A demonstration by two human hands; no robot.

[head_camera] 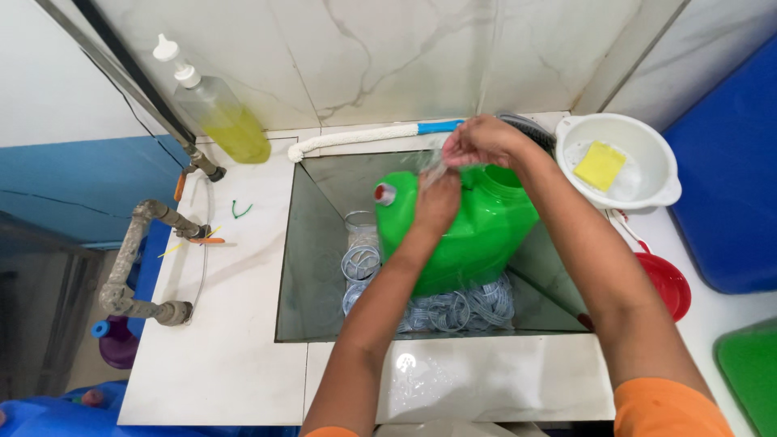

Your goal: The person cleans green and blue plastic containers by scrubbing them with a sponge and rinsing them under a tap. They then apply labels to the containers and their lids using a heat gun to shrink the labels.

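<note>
A bright green plastic jug (477,235) with a red cap on its small spout stands in the square sink (303,267). My left hand (437,198) rests on the jug's top. Just above it my right hand (481,142) pinches a thin piece of clear plastic film (433,166), which hangs between the two hands. Several clear ribbed plastic rings (453,311) and a clear cup-like piece (362,243) lie on the sink floor beside the jug.
A bottle of yellow liquid (218,113) leans at the back left. A long white brush with a blue handle (372,137) lies behind the sink. A white bowl (647,146) holds a yellow sponge (600,165). A red ladle (664,279) lies to the right. Pipes and taps (142,251) run along the left.
</note>
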